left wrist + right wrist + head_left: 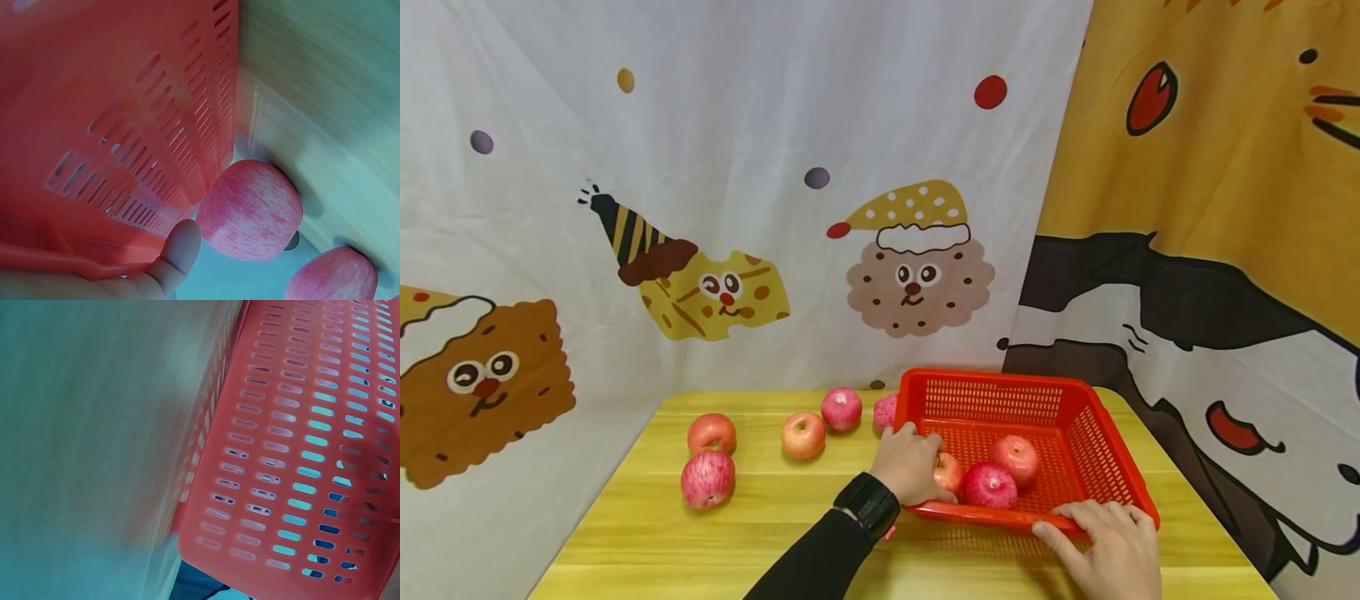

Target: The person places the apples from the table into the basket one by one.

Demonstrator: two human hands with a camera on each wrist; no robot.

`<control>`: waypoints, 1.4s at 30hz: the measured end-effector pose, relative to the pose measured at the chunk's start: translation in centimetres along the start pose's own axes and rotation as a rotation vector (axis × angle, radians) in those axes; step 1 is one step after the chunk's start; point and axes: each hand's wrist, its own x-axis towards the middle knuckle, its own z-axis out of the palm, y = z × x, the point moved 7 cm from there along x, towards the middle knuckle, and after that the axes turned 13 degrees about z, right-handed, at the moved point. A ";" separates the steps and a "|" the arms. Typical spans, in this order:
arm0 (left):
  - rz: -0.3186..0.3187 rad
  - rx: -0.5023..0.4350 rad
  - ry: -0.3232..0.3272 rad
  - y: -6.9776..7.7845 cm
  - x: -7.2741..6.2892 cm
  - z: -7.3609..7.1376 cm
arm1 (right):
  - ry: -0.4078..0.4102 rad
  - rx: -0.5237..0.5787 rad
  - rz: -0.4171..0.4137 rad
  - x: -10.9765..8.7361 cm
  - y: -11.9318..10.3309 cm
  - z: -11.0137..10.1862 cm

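A red plastic basket [992, 378] with slotted walls is at the right of the table, two apples [1015, 460] and a darker pink apple [990, 487] inside near its front left. My left hand [910, 468] grips the left front corner of the rim, fingers curled over it and partly covering one of these apples. At the front rim towards the right corner, my right hand [1112, 546] holds the edge with its thumb outside. The left wrist view shows the basket wall [144, 131] beside a pink apple [250, 209]. Basket slots [300, 456] fill much of the right wrist view.
On the wooden table [760, 533], a red apple [711, 434] and a streaked pink apple [708, 479] lie at the left. Farther back are a yellowish apple [803, 436], a pink apple [842, 409] and another [885, 412] against the basket. A printed curtain [737, 125] hangs behind.
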 end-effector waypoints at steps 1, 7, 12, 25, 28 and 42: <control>0.001 0.002 -0.003 0.0 0.0 0.0 | 0.002 0.000 -0.002 0.0 0.0 0.0; 0.005 0.025 -0.022 0.3 0.1 -0.2 | -0.002 -0.004 0.006 -0.1 0.0 0.1; 0.006 0.035 -0.033 0.2 0.1 0.1 | -0.005 -0.004 0.003 -0.1 0.1 0.0; 0.014 -0.016 -0.034 0.2 -0.1 0.0 | -0.027 -0.022 0.020 0.0 -0.1 0.1; 0.015 -0.043 -0.043 0.2 -0.2 -0.1 | -0.026 -0.021 0.022 0.0 0.0 0.1; 0.010 -0.109 -0.028 0.0 -0.4 -0.1 | -0.004 -0.005 0.004 -0.1 0.0 0.0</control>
